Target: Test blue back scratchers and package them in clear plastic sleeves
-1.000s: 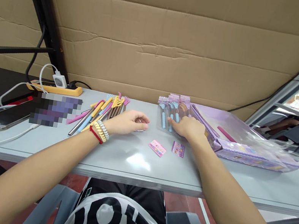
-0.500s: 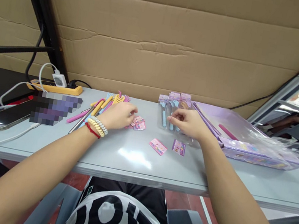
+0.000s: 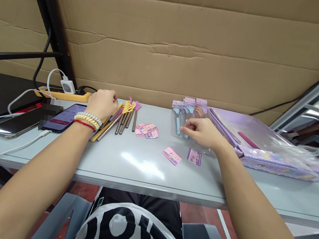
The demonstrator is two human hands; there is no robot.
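Observation:
My left hand (image 3: 102, 103) is at the back left of the grey table (image 3: 144, 170), fingers curled down over the handle ends of a pile of small hand-shaped sticks (image 3: 124, 115) in yellow, pink, blue and metal. My right hand (image 3: 203, 132) is to the right of centre, its thumb and fingers pinched on a clear plastic bag (image 3: 204, 148) lying in front of several packed blue sticks (image 3: 185, 113). Between the hands lies a small heap of pink cards (image 3: 147, 130). Nearer me lie a single pink card (image 3: 172, 155) and a purple card (image 3: 194, 157).
A long purple box (image 3: 264, 154) under clear wrap lies at the right. At the left are two phones (image 3: 61, 118), white cables and a yellow power strip (image 3: 61, 95) with a charger. A cardboard wall stands behind the table. A grey chair shows under the front edge.
My left hand left the pink cards and moved back and left onto the stick pile. My right hand stayed at the packed sticks and went from flat to pinched.

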